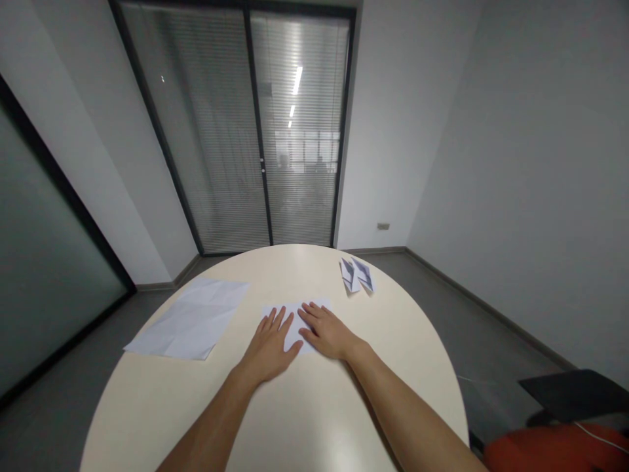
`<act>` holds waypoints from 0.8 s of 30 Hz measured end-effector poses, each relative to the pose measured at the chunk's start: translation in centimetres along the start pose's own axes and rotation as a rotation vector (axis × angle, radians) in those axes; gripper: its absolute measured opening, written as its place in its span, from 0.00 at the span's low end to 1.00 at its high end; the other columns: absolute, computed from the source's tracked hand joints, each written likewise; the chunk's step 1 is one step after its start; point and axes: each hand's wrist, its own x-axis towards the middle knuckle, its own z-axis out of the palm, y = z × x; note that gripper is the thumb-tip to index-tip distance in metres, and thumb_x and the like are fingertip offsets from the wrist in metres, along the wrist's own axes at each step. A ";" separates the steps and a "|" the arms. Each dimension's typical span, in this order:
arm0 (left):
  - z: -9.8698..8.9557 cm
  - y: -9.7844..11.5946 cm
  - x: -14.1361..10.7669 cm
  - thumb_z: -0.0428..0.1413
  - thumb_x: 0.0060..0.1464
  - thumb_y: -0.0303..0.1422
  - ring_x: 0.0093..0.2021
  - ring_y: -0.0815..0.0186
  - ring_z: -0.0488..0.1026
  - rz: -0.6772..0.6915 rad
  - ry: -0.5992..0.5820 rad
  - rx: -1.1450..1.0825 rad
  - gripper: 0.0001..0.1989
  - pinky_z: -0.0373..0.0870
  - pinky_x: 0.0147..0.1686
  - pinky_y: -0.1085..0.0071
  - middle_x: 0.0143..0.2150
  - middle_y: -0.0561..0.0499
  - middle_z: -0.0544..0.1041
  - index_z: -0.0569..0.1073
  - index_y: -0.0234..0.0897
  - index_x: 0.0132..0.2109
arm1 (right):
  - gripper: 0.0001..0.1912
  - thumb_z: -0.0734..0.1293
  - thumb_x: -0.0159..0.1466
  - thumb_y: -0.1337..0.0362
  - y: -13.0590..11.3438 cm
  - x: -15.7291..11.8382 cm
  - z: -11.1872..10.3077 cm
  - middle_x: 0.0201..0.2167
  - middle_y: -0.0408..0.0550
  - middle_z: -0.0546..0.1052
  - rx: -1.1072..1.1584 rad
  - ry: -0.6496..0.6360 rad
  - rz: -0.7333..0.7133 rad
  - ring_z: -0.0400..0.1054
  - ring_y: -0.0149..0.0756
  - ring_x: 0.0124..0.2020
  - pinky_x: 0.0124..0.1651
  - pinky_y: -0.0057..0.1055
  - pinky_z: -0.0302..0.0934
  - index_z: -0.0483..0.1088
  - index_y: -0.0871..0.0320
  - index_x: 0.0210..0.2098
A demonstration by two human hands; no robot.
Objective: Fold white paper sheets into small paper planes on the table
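Right of the large paper sheet (194, 318), a smaller paper (293, 330) is seemingly being smoothed under the flat, ungrasping left hand (270, 347) and right hand (328, 332), with even outward pressing called for next.

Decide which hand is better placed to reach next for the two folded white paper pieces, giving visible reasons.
Probably the right hand: it is nearer the folded pieces, which lie beyond it, farther right. The left hand would have to cross past it. Both rest on a small white paper sheet.
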 end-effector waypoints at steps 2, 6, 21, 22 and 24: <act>-0.1 0.0 -0.1 0.47 0.65 0.49 0.75 0.46 0.46 -0.007 -0.005 0.006 0.34 0.47 0.70 0.46 0.75 0.39 0.53 0.59 0.36 0.71 | 0.32 0.58 0.72 0.52 0.3 0.0 -0.1 0.72 0.61 0.55 -0.014 0.010 0.084 0.46 0.53 0.74 0.72 0.55 0.42 0.57 0.60 0.71; -0.1 -0.1 -0.2 0.45 0.67 0.46 0.75 0.47 0.46 -0.015 -0.008 0.016 0.31 0.48 0.70 0.47 0.75 0.41 0.54 0.61 0.37 0.71 | 0.30 0.58 0.72 0.55 0.7 -0.2 -0.7 0.72 0.62 0.56 -0.045 0.049 0.209 0.45 0.55 0.74 0.72 0.58 0.40 0.59 0.62 0.69; -1.0 -0.3 0.3 0.45 0.68 0.39 0.72 0.43 0.55 -0.192 0.064 0.170 0.25 0.54 0.67 0.44 0.72 0.40 0.60 0.66 0.36 0.68 | 0.46 0.71 0.58 0.39 -0.1 -0.3 -2.1 0.72 0.62 0.55 0.079 -0.123 -0.033 0.46 0.58 0.73 0.71 0.64 0.33 0.61 0.54 0.69; -1.1 -0.3 0.4 0.45 0.68 0.38 0.72 0.44 0.56 -0.195 0.070 0.178 0.25 0.54 0.67 0.44 0.72 0.40 0.62 0.66 0.36 0.67 | 0.47 0.71 0.57 0.38 -0.1 -0.3 -2.2 0.72 0.61 0.54 0.082 -0.134 -0.035 0.46 0.59 0.73 0.71 0.64 0.32 0.61 0.54 0.69; -1.3 -0.5 0.4 0.46 0.68 0.36 0.71 0.47 0.59 -0.204 0.087 0.184 0.23 0.55 0.67 0.46 0.70 0.41 0.64 0.68 0.37 0.66 | 0.45 0.70 0.57 0.38 0.0 -0.3 -2.3 0.72 0.61 0.56 0.080 -0.134 -0.042 0.47 0.59 0.73 0.70 0.65 0.33 0.63 0.52 0.68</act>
